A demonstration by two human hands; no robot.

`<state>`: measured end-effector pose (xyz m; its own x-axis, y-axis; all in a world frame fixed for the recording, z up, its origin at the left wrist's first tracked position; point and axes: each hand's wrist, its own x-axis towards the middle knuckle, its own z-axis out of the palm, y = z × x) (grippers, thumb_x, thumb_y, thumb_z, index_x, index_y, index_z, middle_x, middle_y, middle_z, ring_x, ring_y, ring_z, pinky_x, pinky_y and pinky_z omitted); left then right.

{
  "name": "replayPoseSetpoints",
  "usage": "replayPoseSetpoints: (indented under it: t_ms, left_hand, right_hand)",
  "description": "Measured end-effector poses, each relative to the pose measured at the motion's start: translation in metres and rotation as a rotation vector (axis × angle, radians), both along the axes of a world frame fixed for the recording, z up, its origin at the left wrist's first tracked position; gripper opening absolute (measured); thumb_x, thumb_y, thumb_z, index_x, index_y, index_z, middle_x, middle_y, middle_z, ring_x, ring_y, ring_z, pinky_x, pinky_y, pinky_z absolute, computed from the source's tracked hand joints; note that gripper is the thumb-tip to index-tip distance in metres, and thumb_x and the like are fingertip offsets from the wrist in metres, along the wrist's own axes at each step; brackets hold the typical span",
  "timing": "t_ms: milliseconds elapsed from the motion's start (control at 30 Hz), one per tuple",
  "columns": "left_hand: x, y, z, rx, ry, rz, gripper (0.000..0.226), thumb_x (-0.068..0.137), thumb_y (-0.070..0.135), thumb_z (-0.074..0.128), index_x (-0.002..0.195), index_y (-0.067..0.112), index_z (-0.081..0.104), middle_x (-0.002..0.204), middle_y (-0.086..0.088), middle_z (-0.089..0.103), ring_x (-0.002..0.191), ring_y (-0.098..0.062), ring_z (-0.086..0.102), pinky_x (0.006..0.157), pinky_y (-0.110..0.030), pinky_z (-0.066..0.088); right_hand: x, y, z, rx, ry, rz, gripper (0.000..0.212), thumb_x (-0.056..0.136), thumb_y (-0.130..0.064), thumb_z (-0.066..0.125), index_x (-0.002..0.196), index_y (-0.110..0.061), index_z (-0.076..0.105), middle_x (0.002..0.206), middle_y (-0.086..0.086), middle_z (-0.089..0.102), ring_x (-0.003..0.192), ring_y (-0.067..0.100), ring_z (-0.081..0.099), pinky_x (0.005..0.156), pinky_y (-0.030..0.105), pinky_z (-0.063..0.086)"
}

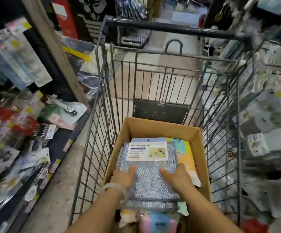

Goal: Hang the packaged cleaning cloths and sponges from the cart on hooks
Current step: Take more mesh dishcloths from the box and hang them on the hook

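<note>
With the left hand (123, 178) and right hand (176, 176) resting flat and open on the silvery packaged cleaning cloth (150, 179) atop the stack in the cardboard box (163, 127) inside the cart (170, 29), neither gripping yet, the best move is probably to pinch both edges and lift only the top pack.
</note>
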<state>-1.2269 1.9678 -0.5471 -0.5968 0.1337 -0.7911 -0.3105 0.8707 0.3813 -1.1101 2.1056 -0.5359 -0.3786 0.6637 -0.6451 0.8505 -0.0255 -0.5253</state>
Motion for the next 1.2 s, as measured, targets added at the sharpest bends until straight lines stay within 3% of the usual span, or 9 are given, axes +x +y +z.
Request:
replayPoseSetpoints:
  t_ms: [300, 467, 567, 633, 700, 767, 867, 1000, 1200]
  left_hand:
    - [-0.003, -0.008, 0.005, 0.152, -0.153, 0.242, 0.091, 0.073, 0.058, 0.066, 0.137, -0.001, 0.04, 0.132, -0.019, 0.055, 0.114, -0.038, 0.057, 0.098, -0.041, 0.046]
    - [0.01, -0.023, 0.028, 0.294, -0.171, 0.332, 0.09, 0.065, 0.056, 0.075, 0.132, 0.003, 0.045, 0.132, -0.014, 0.056, 0.106, -0.029, 0.06, 0.089, -0.036, 0.049]
    - [0.011, -0.034, 0.062, 0.531, -0.141, 0.366, 0.066, 0.054, 0.062, 0.075, 0.104, 0.019, 0.061, 0.099, -0.003, 0.07, 0.077, -0.014, 0.064, 0.069, -0.027, 0.054]
    - [0.009, -0.042, 0.087, 0.661, -0.196, 0.32, 0.095, 0.041, 0.067, 0.075, 0.117, 0.011, 0.059, 0.103, -0.006, 0.071, 0.092, -0.023, 0.068, 0.089, -0.04, 0.054]
    - [0.012, -0.05, 0.114, 0.738, -0.188, 0.25, 0.102, 0.041, 0.064, 0.077, 0.122, 0.009, 0.048, 0.102, -0.006, 0.071, 0.086, -0.02, 0.071, 0.076, -0.036, 0.058]
    - [0.017, -0.063, 0.139, 0.844, -0.131, 0.199, 0.077, 0.046, 0.055, 0.075, 0.108, 0.021, 0.045, 0.08, 0.007, 0.071, 0.064, -0.004, 0.07, 0.053, -0.022, 0.055]
    - [0.035, -0.086, 0.179, 0.956, -0.144, 0.05, 0.063, 0.05, 0.052, 0.08, 0.104, 0.031, 0.057, 0.073, 0.02, 0.071, 0.071, 0.0, 0.069, 0.07, -0.022, 0.056]
    - [0.071, -0.127, 0.227, 1.035, -0.214, -0.057, 0.087, 0.041, 0.043, 0.088, 0.119, 0.015, 0.06, 0.107, -0.008, 0.073, 0.099, -0.032, 0.068, 0.095, -0.051, 0.049]
    - [0.149, -0.167, 0.288, 1.175, -0.213, -0.283, 0.065, 0.048, 0.025, 0.084, 0.109, 0.013, 0.062, 0.098, -0.013, 0.075, 0.086, -0.034, 0.072, 0.083, -0.052, 0.055]
  right_hand:
    - [0.017, 0.001, 0.007, -0.354, 0.225, -0.274, 0.054, 0.068, -0.006, 0.081, 0.115, 0.005, 0.056, 0.108, 0.02, 0.067, 0.092, 0.034, 0.067, 0.078, 0.042, 0.056]
    - [0.043, -0.01, 0.031, -0.434, 0.415, -0.279, 0.053, 0.067, 0.001, 0.079, 0.114, -0.01, 0.057, 0.103, 0.013, 0.072, 0.092, 0.032, 0.069, 0.083, 0.047, 0.055]
    - [0.061, -0.021, 0.055, -0.402, 0.544, -0.286, 0.049, 0.065, 0.0, 0.08, 0.106, -0.018, 0.059, 0.093, 0.007, 0.076, 0.084, 0.025, 0.072, 0.067, 0.033, 0.058]
    - [0.074, -0.03, 0.077, -0.384, 0.609, -0.295, 0.058, 0.058, -0.004, 0.083, 0.109, -0.019, 0.057, 0.092, 0.005, 0.076, 0.084, 0.023, 0.072, 0.065, 0.031, 0.058]
    - [0.087, -0.043, 0.103, -0.363, 0.662, -0.291, 0.071, 0.05, -0.011, 0.085, 0.114, -0.023, 0.054, 0.095, 0.002, 0.076, 0.087, 0.021, 0.072, 0.067, 0.029, 0.058]
    - [0.1, -0.063, 0.133, -0.279, 0.708, -0.31, 0.089, 0.045, -0.017, 0.088, 0.125, -0.024, 0.049, 0.11, 0.002, 0.072, 0.098, 0.019, 0.069, 0.078, 0.03, 0.058]
    - [0.129, -0.102, 0.173, -0.131, 0.728, -0.338, 0.121, 0.034, -0.033, 0.095, 0.139, -0.018, 0.037, 0.138, 0.012, 0.051, 0.119, 0.031, 0.056, 0.1, 0.049, 0.045]
    - [0.183, -0.164, 0.218, 0.03, 0.822, -0.348, 0.073, 0.052, -0.017, 0.084, 0.119, -0.022, 0.053, 0.104, 0.003, 0.073, 0.092, 0.024, 0.071, 0.069, 0.034, 0.058]
    - [0.282, -0.261, 0.273, 0.271, 0.853, -0.512, 0.076, 0.051, -0.014, 0.089, 0.117, -0.017, 0.053, 0.104, 0.007, 0.073, 0.092, 0.025, 0.071, 0.076, 0.041, 0.057]
